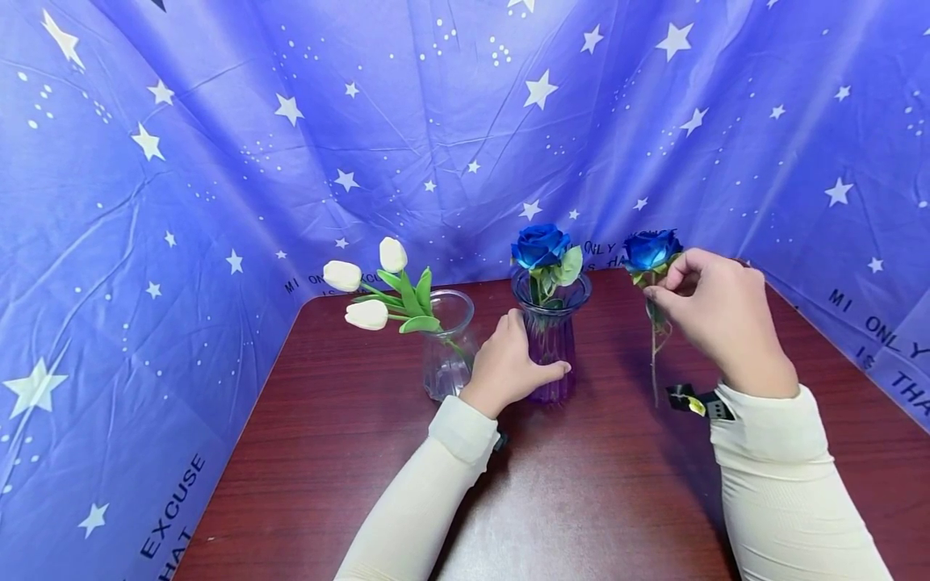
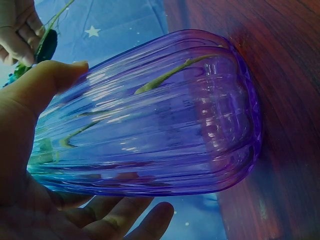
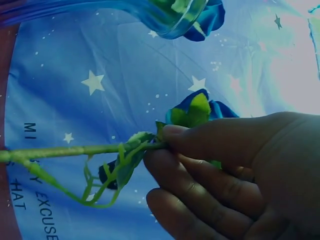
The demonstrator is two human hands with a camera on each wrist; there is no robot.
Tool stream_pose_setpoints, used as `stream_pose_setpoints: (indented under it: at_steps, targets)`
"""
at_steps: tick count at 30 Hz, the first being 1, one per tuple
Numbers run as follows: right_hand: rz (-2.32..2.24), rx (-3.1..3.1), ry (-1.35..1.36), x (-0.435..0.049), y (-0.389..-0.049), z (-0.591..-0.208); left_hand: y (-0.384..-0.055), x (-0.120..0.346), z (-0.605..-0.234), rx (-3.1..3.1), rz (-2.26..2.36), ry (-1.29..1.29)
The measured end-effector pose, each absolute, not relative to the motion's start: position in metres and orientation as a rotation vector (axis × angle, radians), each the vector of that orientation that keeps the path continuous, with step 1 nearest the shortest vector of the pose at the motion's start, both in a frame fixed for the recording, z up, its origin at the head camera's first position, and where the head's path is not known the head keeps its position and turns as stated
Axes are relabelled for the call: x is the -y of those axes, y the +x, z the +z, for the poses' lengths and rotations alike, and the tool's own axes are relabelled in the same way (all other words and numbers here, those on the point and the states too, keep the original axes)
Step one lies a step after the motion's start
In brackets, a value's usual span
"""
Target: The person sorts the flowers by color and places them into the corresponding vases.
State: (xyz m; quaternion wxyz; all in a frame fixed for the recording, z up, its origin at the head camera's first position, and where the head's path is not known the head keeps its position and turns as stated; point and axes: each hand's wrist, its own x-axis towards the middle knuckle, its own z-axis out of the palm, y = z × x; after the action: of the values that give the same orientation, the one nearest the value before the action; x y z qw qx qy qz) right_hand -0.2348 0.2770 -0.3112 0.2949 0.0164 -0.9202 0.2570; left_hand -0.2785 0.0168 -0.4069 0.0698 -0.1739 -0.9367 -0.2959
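My left hand holds the purple ribbed glass vase from its left side, thumb across the front and fingers behind it. One blue rose with green leaves stands in that vase, its thin stem visible through the glass. To the right, my right hand pinches a second blue rose just below the bloom, between thumb and forefinger. This rose's stem hangs down over the table, with a leaf and thin side shoots along it.
Left of the purple vase stands a clear glass vase with three white tulips leaning out to the left. The dark red wooden table meets a blue star-printed cloth at its back and sides.
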Motion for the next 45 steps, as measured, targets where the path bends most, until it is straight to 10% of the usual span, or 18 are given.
stream_pose_setpoints:
  at_steps: [45]
  targets:
    - [1.155,1.702,0.171,-0.237,-0.187,-0.271,-0.278,-0.017,-0.406,2.836,-0.881,-0.505]
